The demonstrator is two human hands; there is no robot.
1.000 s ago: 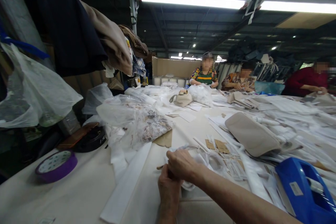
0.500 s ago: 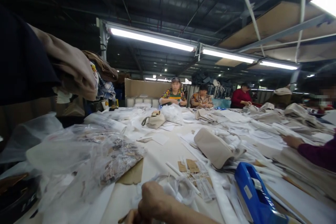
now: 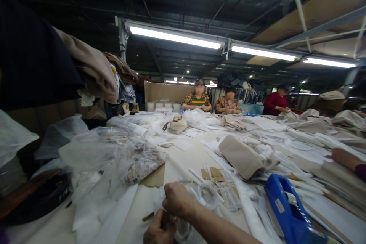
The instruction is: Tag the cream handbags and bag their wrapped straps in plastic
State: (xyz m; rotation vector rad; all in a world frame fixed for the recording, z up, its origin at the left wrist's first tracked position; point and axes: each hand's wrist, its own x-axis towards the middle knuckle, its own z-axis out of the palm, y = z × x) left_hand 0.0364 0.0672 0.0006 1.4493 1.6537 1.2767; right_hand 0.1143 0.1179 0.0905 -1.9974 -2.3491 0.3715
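My right hand [image 3: 175, 199] is closed in a fist at the lower middle, over clear plastic strips or rings [image 3: 207, 194] lying on the table. Just below and left of it is my left hand [image 3: 160, 228], its fingers curled together. A small brown piece [image 3: 148, 216] sticks out to the left of my left hand. What either hand pinches is too small or hidden to name. Brown cards [image 3: 216, 174] and small clear packets [image 3: 228, 198] lie to the right of my hands.
A blue tape dispenser [image 3: 288, 209] stands at the right, near a beige fabric bag [image 3: 240, 156]. Clear plastic bags [image 3: 97, 160] are heaped at the left. Across the table [image 3: 148, 198] people sit; a co-worker's hand [image 3: 344, 157] reaches in at the far right.
The view has shifted, so the table's contents appear further right. My left hand shows more fully below my right hand, with the brown piece beside it. More of a plastic bag shows at the left edge.
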